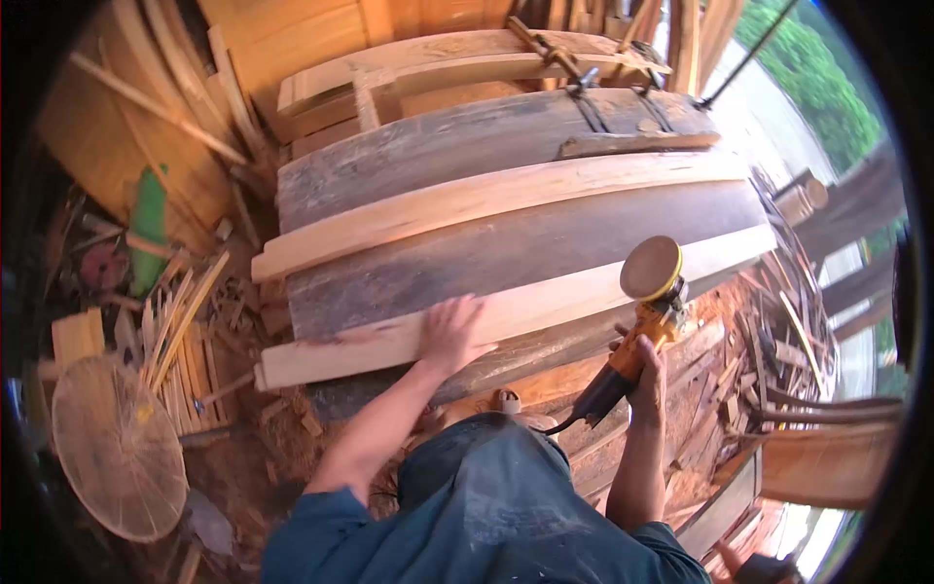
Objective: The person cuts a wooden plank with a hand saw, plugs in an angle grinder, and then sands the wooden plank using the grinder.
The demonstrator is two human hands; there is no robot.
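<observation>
My left hand (453, 336) lies flat on a long pale wooden board (555, 303) near the front edge of the dark workbench (389, 282), its fingers spread. In my right hand (646, 368) is a yellow and black angle grinder (623, 365), gripped around its body. The round sanding disc (652, 268) points up, above the right part of the board and apart from my left hand. A black cord runs from the tool's lower end toward my body.
A second pale board (486, 207) lies across the bench's middle. Behind it, clamps (555, 54) hold a curved timber (438, 60). Scrap wood (185, 341) and a round slab (119, 448) are at left. Offcuts (700, 419) litter the right floor. Part of another person's hand (730, 563) shows at bottom right.
</observation>
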